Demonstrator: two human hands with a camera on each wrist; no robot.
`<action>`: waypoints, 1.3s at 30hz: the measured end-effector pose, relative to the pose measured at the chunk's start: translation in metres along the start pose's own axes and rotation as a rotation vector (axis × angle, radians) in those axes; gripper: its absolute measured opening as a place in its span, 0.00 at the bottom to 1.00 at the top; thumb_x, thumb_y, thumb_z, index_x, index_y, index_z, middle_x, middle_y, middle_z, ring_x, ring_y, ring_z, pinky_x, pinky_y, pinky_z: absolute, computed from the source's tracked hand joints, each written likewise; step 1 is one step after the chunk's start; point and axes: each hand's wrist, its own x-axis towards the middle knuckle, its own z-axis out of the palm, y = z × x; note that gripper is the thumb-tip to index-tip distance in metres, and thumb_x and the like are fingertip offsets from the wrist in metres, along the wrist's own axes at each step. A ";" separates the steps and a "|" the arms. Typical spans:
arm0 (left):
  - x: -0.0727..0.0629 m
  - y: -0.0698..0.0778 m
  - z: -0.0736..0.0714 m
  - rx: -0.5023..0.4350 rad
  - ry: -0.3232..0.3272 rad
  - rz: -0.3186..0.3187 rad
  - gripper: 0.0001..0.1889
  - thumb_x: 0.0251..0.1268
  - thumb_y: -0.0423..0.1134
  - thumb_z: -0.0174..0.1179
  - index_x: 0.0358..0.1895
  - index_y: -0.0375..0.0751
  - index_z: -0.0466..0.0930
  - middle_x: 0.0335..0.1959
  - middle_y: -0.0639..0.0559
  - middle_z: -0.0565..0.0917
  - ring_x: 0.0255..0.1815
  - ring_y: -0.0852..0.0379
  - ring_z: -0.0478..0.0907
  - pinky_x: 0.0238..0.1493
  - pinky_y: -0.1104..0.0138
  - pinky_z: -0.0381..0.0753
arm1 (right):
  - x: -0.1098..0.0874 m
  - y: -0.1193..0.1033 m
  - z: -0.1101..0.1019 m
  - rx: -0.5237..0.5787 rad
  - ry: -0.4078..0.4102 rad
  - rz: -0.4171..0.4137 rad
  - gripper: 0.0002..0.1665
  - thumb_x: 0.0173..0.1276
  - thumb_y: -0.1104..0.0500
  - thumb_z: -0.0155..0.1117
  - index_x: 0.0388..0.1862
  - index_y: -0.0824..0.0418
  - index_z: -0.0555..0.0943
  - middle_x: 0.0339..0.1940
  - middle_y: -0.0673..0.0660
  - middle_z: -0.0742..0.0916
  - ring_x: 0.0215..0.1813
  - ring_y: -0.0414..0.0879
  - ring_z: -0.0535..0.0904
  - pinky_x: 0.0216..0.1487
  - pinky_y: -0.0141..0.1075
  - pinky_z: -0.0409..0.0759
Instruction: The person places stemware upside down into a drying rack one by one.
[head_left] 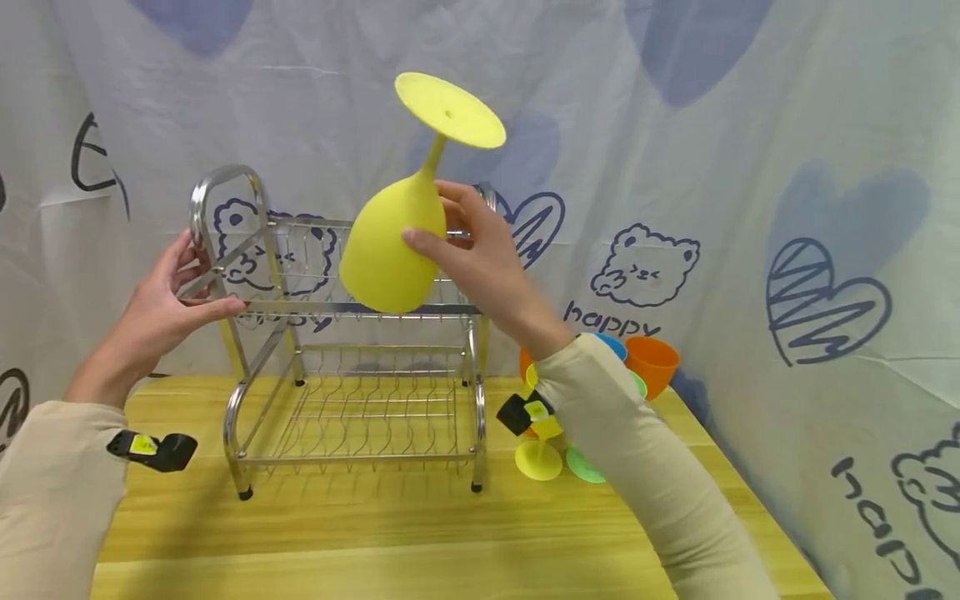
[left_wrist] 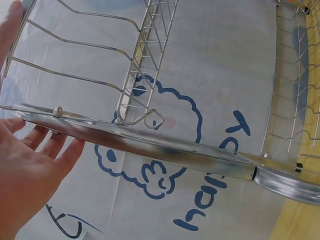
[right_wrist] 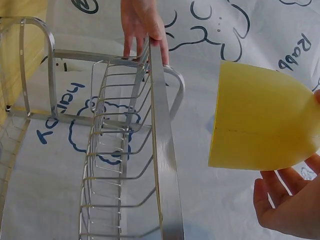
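The left hand (head_left: 161, 304) grips the metal rack (head_left: 315, 307) at its upper left end, thumb along the front rail. Rightward, the yellow goblet (head_left: 386, 246) tilts upside down by the upper tier, seemingly clear of it, bowl pinched between the right hand's (head_left: 487, 258) thumb and fingers. Colored cups (head_left: 654, 365) stand partly behind the right sleeve (head_left: 637, 467).

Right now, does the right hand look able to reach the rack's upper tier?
Probably yes: the right hand holds the yellow goblet mouth-down above the upper tier, and the right wrist view shows nothing between goblet and tier.
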 end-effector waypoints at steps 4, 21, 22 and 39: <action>-0.001 -0.003 0.000 -0.030 -0.010 0.000 0.51 0.67 0.35 0.61 0.77 0.63 0.30 0.78 0.43 0.40 0.75 0.37 0.45 0.67 0.65 0.63 | 0.017 0.002 0.016 -0.023 0.031 0.018 0.30 0.66 0.59 0.66 0.66 0.58 0.72 0.57 0.57 0.81 0.49 0.48 0.79 0.47 0.37 0.82; -0.001 -0.005 0.001 -0.061 -0.029 0.003 0.48 0.69 0.35 0.58 0.77 0.66 0.30 0.78 0.41 0.40 0.74 0.34 0.48 0.64 0.65 0.66 | 0.063 0.010 0.083 -0.167 -0.014 0.097 0.35 0.63 0.51 0.70 0.67 0.53 0.70 0.59 0.48 0.77 0.55 0.38 0.74 0.44 0.25 0.78; -0.001 -0.005 0.001 -0.062 -0.029 0.004 0.48 0.69 0.35 0.58 0.77 0.66 0.30 0.78 0.41 0.40 0.73 0.34 0.47 0.64 0.65 0.66 | 0.064 0.011 0.087 -0.172 -0.015 0.098 0.35 0.62 0.51 0.70 0.67 0.53 0.70 0.59 0.48 0.77 0.54 0.38 0.74 0.44 0.25 0.78; -0.006 -0.009 0.005 -0.031 0.004 0.018 0.48 0.69 0.38 0.59 0.77 0.66 0.30 0.77 0.36 0.40 0.71 0.28 0.49 0.66 0.58 0.64 | 0.074 0.037 0.121 -0.286 -0.027 0.187 0.34 0.60 0.48 0.73 0.64 0.55 0.74 0.55 0.49 0.81 0.45 0.38 0.77 0.37 0.24 0.78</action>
